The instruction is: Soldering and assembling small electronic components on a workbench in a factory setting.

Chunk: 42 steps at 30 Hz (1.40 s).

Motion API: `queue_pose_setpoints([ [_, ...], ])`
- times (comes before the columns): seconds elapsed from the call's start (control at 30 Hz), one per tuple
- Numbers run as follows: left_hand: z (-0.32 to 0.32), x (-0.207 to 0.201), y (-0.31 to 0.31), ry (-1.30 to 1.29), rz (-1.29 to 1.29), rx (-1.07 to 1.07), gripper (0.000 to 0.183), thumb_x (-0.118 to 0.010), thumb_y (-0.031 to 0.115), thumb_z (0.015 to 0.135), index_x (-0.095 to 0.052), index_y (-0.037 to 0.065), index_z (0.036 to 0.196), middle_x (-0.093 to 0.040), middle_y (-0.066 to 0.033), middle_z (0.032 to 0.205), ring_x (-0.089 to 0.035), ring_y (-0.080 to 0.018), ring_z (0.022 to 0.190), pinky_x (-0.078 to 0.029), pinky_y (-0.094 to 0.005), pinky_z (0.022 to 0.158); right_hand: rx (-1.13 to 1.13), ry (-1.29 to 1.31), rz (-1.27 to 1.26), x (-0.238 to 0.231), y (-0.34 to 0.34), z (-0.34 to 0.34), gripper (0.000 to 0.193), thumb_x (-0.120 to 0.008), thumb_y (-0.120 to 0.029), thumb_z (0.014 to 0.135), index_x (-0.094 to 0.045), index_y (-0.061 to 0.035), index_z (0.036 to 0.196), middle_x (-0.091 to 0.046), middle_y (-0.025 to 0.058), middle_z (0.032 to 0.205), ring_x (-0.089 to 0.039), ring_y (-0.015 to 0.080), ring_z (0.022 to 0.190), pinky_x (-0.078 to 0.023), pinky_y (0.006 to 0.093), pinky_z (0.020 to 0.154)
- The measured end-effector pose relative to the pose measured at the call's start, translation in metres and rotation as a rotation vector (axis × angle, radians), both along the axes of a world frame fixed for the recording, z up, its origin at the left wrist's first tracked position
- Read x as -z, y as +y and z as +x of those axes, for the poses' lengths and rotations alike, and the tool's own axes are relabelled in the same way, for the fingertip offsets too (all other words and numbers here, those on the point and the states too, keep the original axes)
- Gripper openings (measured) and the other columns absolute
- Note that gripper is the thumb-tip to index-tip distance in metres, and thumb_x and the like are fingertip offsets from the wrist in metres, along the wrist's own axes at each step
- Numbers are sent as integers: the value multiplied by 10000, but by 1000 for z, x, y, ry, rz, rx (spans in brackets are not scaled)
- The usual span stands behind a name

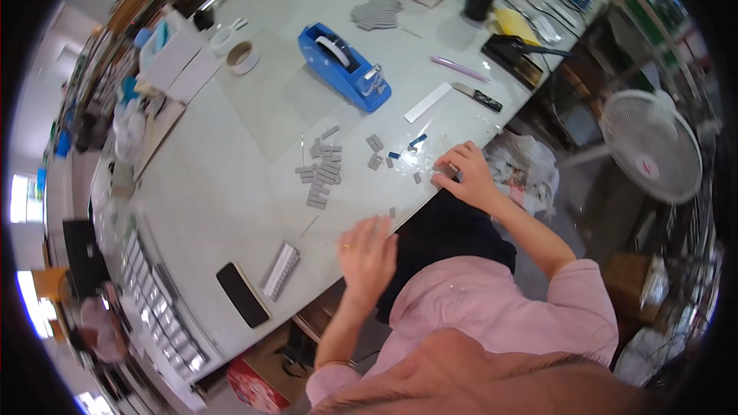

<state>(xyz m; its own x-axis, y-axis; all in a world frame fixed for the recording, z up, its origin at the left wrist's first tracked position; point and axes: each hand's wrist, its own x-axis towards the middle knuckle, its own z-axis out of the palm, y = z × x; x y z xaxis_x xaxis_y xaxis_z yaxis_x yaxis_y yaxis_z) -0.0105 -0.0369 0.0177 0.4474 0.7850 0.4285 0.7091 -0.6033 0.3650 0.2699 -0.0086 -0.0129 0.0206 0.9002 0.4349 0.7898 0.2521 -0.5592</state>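
Observation:
Over the table's near edge, my right hand point(470, 178) has its fingers curled, with something small and grey-brown in the gap between thumb and fingers; its kind is unclear. My left hand point(367, 260) hovers by the edge, fingers loosely stretched and slightly blurred, with nothing visible in them. Just beyond its fingertips lies a single small grey piece point(392, 213). A loose pile of small grey rectangular pieces point(324, 173) sits in the middle of the table. Between pile and right hand are several more grey pieces point(374, 161) and small blue pieces point(417, 140).
A blue tape dispenser point(346, 69) stands beyond the pile. At right lie a white strip point(428, 103), a black-handled knife point(478, 97) and a purple pen point(460, 68). A phone point(243, 294) and a ridged silver-grey block point(280, 270) lie at left. A fan point(649, 146) stands at right.

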Motion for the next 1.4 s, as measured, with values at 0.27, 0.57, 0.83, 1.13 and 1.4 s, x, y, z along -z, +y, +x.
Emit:
queue_pose_setpoints([
  [0.27,-43,44,-29,31,-95,129,546,-709,268,867,-584,6,1329,-567,-129,1382,-492,-326,1321,-356,-498,1072,157,-3,-65,-1,-3,-31,144,-758,-196,783,-709,-106,884,-629,50,848,-543,265,851,-442,370,754],
  [0.57,43,39,23,-55,-195,114,701,-580,363,955,-385,-74,1468,-389,-240,1533,-314,-369,1463,-214,-553,1179,143,-18,20,4,21,-39,81,-716,-139,780,-672,-78,807,-640,76,784,-571,300,818,-478,398,728],
  [0.83,62,49,99,108,-89,-17,567,-536,306,983,-444,-19,1438,-435,-168,1519,-329,-350,1453,-214,-592,1164,215,196,68,13,32,-18,168,-691,-127,812,-702,-74,970,-650,114,971,-583,322,947,-505,393,829],
  [1.13,47,42,37,115,16,4,538,-562,306,973,-495,16,1421,-457,-140,1513,-356,-344,1445,-197,-612,1166,184,-6,114,23,-1,-6,131,-756,-218,753,-706,-144,849,-641,54,955,-570,307,951,-480,418,821],
  [1.4,71,49,26,223,143,108,562,-600,355,940,-520,0,1368,-534,-142,1417,-445,-301,1375,-266,-570,1146,184,-378,122,21,6,0,108,-684,-196,804,-658,-92,809,-597,60,978,-514,281,1034,-425,437,861],
])
